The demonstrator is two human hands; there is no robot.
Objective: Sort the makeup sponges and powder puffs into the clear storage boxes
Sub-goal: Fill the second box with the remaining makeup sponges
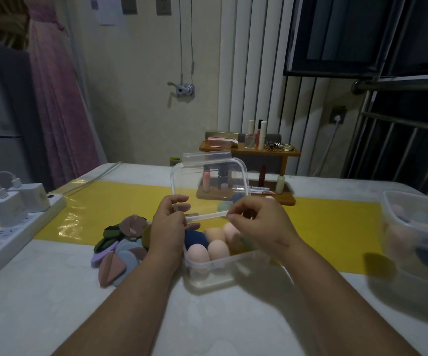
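The left hand (171,223) and right hand (258,224) each pinch the near edge of the clear lid (209,176), tilting it above the box (223,263) of sponges (209,249), probably to close it, while puffs (120,244) lie piled on the bench (53,304) just beside it.

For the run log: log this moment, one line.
left hand grips clear plastic lid; right hand pinches it; lid upright over clear plastic box; pink, navy egg-shaped sponges inside; flat powder puffs piled beside box
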